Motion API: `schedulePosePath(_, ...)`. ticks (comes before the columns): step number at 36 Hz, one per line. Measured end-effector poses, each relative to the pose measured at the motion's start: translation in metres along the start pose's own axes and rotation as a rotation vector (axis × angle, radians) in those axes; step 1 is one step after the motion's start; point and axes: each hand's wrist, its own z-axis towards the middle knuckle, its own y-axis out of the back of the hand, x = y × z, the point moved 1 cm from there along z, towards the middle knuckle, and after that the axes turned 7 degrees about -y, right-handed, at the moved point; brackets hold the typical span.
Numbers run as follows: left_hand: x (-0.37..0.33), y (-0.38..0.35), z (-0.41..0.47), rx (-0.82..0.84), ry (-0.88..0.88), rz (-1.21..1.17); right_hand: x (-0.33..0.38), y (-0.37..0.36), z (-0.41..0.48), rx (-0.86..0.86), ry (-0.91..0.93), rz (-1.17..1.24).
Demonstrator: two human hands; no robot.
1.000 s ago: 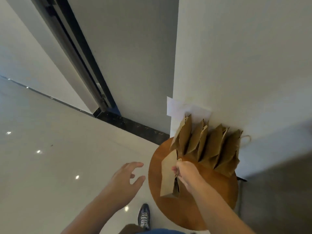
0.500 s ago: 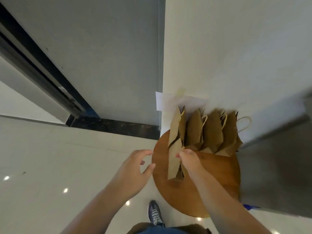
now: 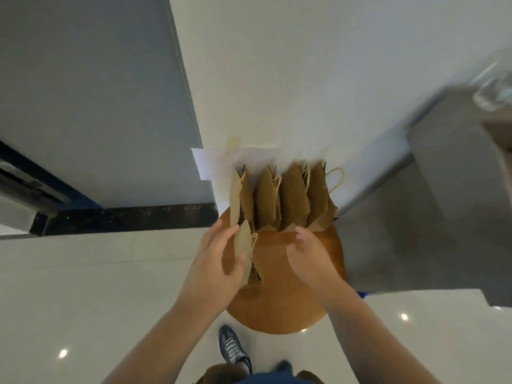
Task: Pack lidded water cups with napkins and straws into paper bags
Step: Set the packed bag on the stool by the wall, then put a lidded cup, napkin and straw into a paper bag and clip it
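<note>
A folded brown paper bag stands at the left front of a round wooden table. My left hand grips it, fingers behind and thumb across its face. A twine handle pokes out at its right edge. My right hand hovers over the table to the right of the bag, fingers loosely curled, holding nothing. Behind both hands a row of several folded paper bags leans against the white wall. No cups, napkins or straws are in sight.
A white sheet of paper is taped at the wall's corner above the bags. A grey counter rises on the right, with a blurred clear object on top. A shoe stands on the glossy floor before the table.
My left hand reached in and took hold of the front bag. My right hand let go of it and drew away to the right.
</note>
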Motion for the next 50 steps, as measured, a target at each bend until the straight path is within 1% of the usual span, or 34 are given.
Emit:
schedulePosePath(4, -0.039, -0.02, 0.013, -0.021, -0.083, -0.023, -0.015, 0.057, -0.02, -0.163, 0.07, 0.005)
schedulePosePath(10, -0.108, -0.073, 0.024, 0.038, -0.193, -0.024, -0.062, 0.162, -0.045, -0.313, 0.119, 0.079)
schedulePosePath(13, -0.146, -0.11, 0.022, 0.072, -0.264, -0.001, -0.099, 0.215, -0.058, -0.428, 0.156, 0.141)
schedulePosePath(15, -0.173, -0.138, 0.021, 0.097, -0.313, -0.032, -0.128, 0.25, -0.065, -0.501, 0.195, 0.206)
schedulePosePath(18, -0.221, -0.187, 0.021, 0.114, -0.382, -0.028, -0.177, 0.302, -0.069, -0.614, 0.297, 0.301)
schedulePosePath(20, -0.255, -0.222, 0.022, 0.118, -0.404, -0.022, -0.213, 0.338, -0.061, -0.651, 0.327, 0.307)
schedulePosePath(22, -0.291, -0.252, 0.025, 0.123, -0.401, -0.024, -0.25, 0.371, -0.047, -0.658, 0.295, 0.292)
schedulePosePath(24, -0.324, -0.281, 0.031, 0.119, -0.416, -0.019, -0.287, 0.402, -0.029, -0.662, 0.22, 0.271)
schedulePosePath(28, -0.384, -0.329, 0.039, 0.14, -0.485, 0.077, -0.337, 0.451, 0.005, -0.586, 0.087, 0.13)
schedulePosePath(32, -0.433, -0.347, 0.032, 0.115, -0.635, 0.069, -0.361, 0.476, 0.031, -0.398, 0.034, 0.104)
schedulePosePath(35, -0.451, -0.355, 0.028, 0.094, -0.719, 0.061, -0.369, 0.479, 0.051, -0.263, -0.044, 0.05)
schedulePosePath(37, -0.457, -0.364, 0.03, 0.153, -0.688, 0.037, -0.373, 0.476, 0.064, -0.218, -0.095, 0.017)
schedulePosePath(38, -0.458, -0.368, 0.031, 0.183, -0.661, 0.004, -0.375, 0.473, 0.069, -0.222, -0.103, -0.012)
schedulePosePath(40, -0.459, -0.378, 0.035, 0.237, -0.62, -0.07, -0.377, 0.466, 0.076, -0.258, -0.101, -0.075)
schedulePosePath(43, -0.463, -0.399, 0.045, 0.316, -0.617, -0.106, -0.377, 0.459, 0.081, -0.297, -0.132, -0.06)
schedulePosePath(45, -0.463, -0.417, 0.057, 0.4, -0.559, -0.026, -0.375, 0.459, 0.082, -0.296, -0.15, -0.047)
schedulePosePath(47, -0.46, -0.433, 0.072, 0.506, -0.472, 0.114, -0.372, 0.462, 0.08, -0.285, -0.151, -0.056)
schedulePosePath(50, -0.463, -0.455, 0.091, 0.565, -0.466, 0.28, -0.365, 0.473, 0.074, -0.255, -0.152, -0.049)
